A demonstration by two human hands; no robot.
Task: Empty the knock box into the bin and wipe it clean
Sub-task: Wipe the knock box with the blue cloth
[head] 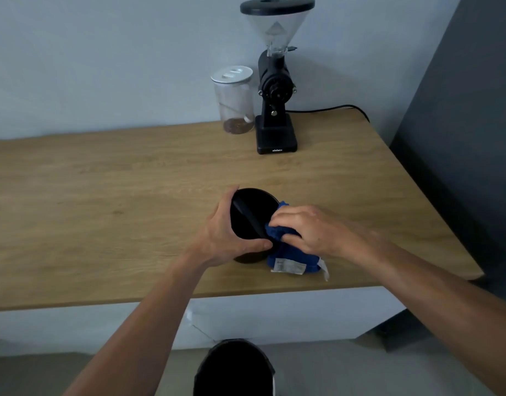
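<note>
A round black knock box (pixel 256 208) with a bar across its mouth stands on the wooden counter (pixel 103 195), tilted so its opening faces me. My left hand (pixel 226 232) wraps around its left side and front. My right hand (pixel 306 228) presses a bunched blue cloth (pixel 288 254) against the box's right rim. A white label hangs from the cloth's lower edge. On the floor below the counter sits a black bin (pixel 234 370), its opening dark.
A black coffee grinder (pixel 276 90) with a clear hopper stands at the back of the counter, its cable trailing right. A clear jar (pixel 234 101) with a white lid sits beside it. The counter's right edge curves away near a dark wall.
</note>
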